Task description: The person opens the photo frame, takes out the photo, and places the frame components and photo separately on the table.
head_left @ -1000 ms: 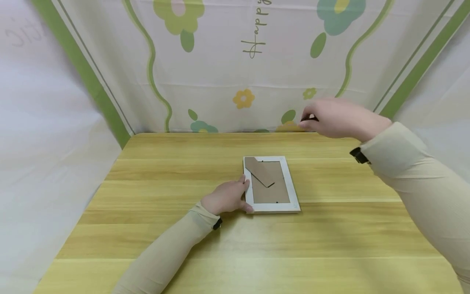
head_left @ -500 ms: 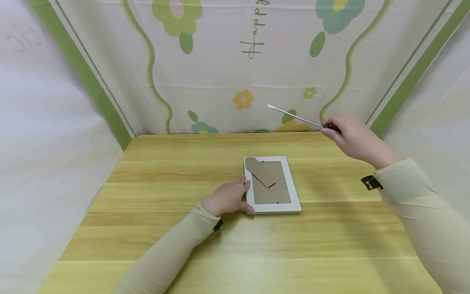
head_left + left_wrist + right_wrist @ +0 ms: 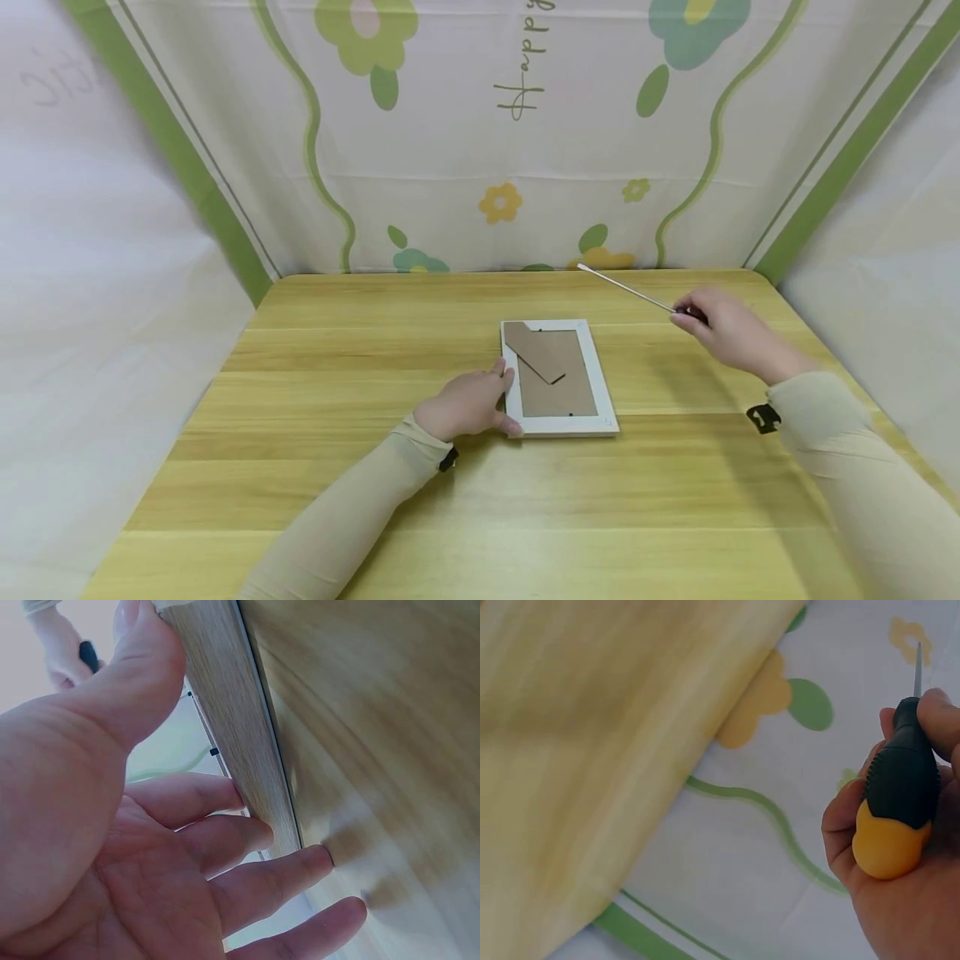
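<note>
A white-edged picture frame (image 3: 606, 392) lies back side up on the wooden table, its brown backing and slanted stand flap facing up. My left hand (image 3: 467, 403) rests against its left edge, thumb at the near left corner. In the left wrist view the left hand's fingers (image 3: 270, 889) reach loosely along the frame's wood-grain side (image 3: 225, 682). Above the table, right of the frame, my right hand (image 3: 738, 333) grips a screwdriver (image 3: 628, 289). Its shaft points left and away. The right wrist view shows the screwdriver's black and yellow handle (image 3: 904, 784) lying along the palm.
The wooden table (image 3: 645, 533) stretches around the frame on all sides. A white cloth with flower print (image 3: 442, 142) hangs behind the table's far edge. Pale cloth sides (image 3: 97, 275) stand at left and right.
My right hand has come down from near the back cloth towards the table and slightly right, bringing the screwdriver with it. The left hand and picture frame stay where they were.
</note>
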Tool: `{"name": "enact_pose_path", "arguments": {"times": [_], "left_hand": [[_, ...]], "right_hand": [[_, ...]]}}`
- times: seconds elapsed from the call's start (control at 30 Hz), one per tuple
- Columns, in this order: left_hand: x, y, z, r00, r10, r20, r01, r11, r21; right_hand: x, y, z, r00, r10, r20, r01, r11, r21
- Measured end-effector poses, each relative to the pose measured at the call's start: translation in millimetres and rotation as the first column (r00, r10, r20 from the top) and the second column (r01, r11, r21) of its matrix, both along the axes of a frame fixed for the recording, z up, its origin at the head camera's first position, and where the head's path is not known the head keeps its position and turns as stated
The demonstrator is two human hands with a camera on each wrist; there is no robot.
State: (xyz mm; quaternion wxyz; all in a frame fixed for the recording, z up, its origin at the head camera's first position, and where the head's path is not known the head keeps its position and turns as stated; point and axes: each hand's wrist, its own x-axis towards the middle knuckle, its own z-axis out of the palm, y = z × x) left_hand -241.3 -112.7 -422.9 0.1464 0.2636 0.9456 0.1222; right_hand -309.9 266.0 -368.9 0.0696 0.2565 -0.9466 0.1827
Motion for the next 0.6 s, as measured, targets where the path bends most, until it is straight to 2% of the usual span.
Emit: {"name": "enact_pose_path", "arguments": {"times": [0.27,0.6], "left_hand": [[-0.7,0.2,-0.1,1.000,0.001,-0.017,-0.001,1.000,-0.005],[-0.3,-0.2,-1.2,1.000,-0.005,-0.016,0.005,1.000,0.009]], "right_hand": [[-9.1,17.5,-25.8,0.990,-0.067,0.128,0.064,0.998,0.028],[-23.0,40.2,-49.2,0.978,-0.090,0.190,0.079,0.995,0.064]]}}
